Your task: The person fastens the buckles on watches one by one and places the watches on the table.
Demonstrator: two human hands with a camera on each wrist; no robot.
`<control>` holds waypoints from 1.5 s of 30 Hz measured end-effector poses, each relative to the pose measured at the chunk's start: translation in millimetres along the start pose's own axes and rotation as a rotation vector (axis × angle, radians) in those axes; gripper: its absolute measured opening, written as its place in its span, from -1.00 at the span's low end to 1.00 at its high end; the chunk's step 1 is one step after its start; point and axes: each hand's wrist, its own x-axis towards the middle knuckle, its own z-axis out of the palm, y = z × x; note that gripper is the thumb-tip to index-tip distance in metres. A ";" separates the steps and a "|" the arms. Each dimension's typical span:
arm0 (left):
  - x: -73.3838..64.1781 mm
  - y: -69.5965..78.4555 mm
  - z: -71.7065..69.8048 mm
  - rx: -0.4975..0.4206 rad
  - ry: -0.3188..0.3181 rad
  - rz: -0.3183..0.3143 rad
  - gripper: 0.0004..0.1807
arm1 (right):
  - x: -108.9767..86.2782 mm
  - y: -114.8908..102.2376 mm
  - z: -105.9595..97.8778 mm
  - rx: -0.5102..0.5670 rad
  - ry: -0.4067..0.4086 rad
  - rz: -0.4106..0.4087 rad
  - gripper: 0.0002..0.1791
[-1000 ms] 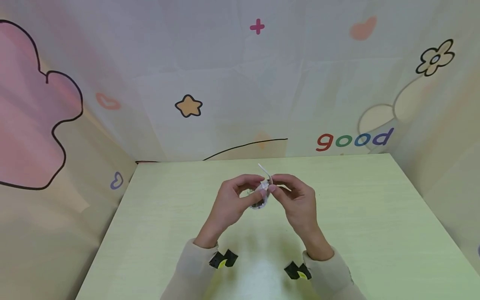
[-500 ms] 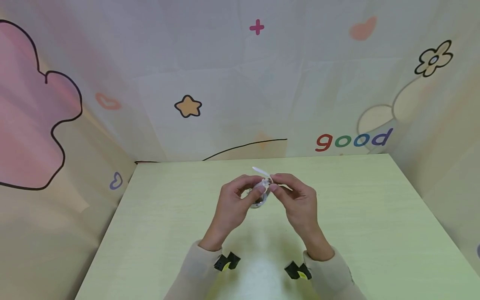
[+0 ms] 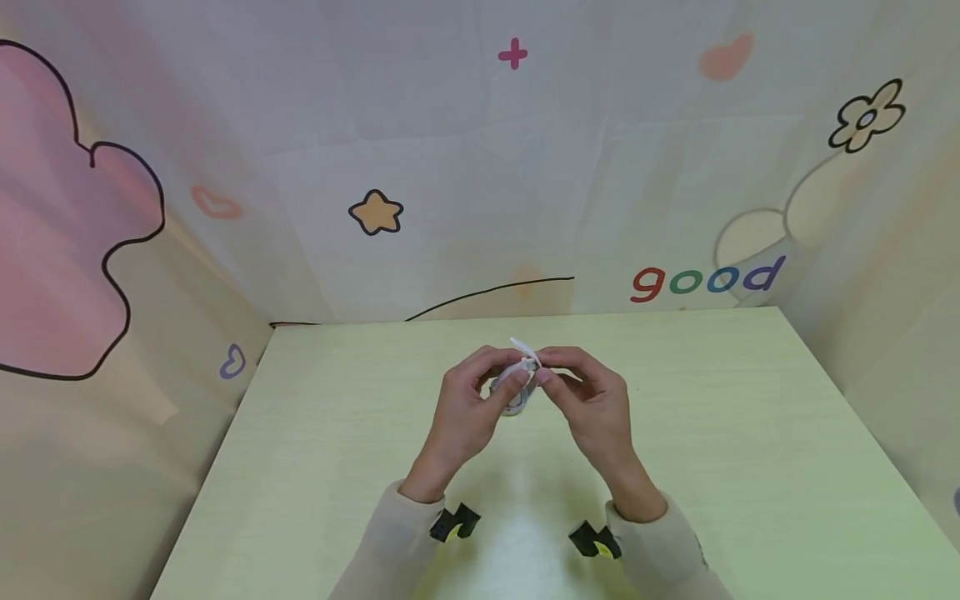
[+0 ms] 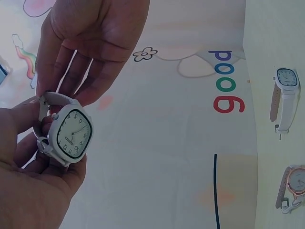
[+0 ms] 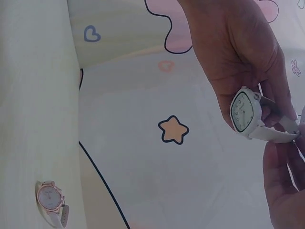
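A white wristwatch (image 3: 513,406) with a squarish case is held above the table between both hands. My left hand (image 3: 467,406) grips it at the case, as the left wrist view shows, where the pale dial (image 4: 75,133) faces the camera. With thumb and forefinger, my right hand (image 3: 597,402) pinches the white strap (image 5: 276,135) near its end. A free strap end (image 3: 523,347) sticks up between the hands in the head view. Fingers partly hide the buckle and the loop of the strap.
Another white square watch (image 4: 287,78) lies on the pale table (image 4: 274,28). Near it lies a rose-gold round watch (image 4: 297,181) with a light strap, also visible in the right wrist view. A printed curtain (image 3: 450,167) hangs behind the table.
The free strap end has dropped from steep to lower, then risen slightly and shows shorter. My left hand has shifted a little right; the right hand stays nearly in place.
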 end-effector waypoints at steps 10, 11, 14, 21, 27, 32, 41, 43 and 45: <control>-1.7 -1.0 -1.0 0.026 0.001 0.031 -0.80 | 3.4 -3.3 -3.1 -0.130 -0.048 -0.036 -0.72; -1.8 -1.3 -1.1 0.030 -0.001 0.033 -0.80 | 4.2 -3.5 -3.5 -0.145 -0.052 -0.055 -0.71; -2.1 -1.4 -1.2 0.040 -0.010 0.036 -0.81 | 5.7 -3.8 -4.8 -0.168 -0.065 -0.101 -0.72; -2.5 -2.3 0.1 0.050 -0.014 0.020 -0.81 | 6.3 -4.2 -7.7 -0.173 -0.057 -0.121 -0.77; -3.1 -4.4 1.0 0.066 -0.014 0.026 -0.80 | 5.1 -4.1 -8.5 -0.165 -0.044 -0.111 -0.82; -3.3 -3.5 1.7 0.061 -0.030 0.030 -0.77 | 4.9 -2.4 -8.4 -0.154 -0.043 -0.123 -0.78; -3.9 -1.6 2.0 0.042 -0.072 -0.023 -0.81 | 6.2 -2.6 -11.9 -0.153 -0.099 -0.135 -0.80; -4.1 -1.5 1.9 0.037 -0.077 -0.030 -0.81 | 6.4 -3.5 -13.0 -0.161 -0.104 -0.134 -0.80; -4.5 -1.0 1.5 0.024 -0.082 -0.034 -0.81 | 6.3 -4.3 -13.9 -0.160 -0.111 -0.132 -0.81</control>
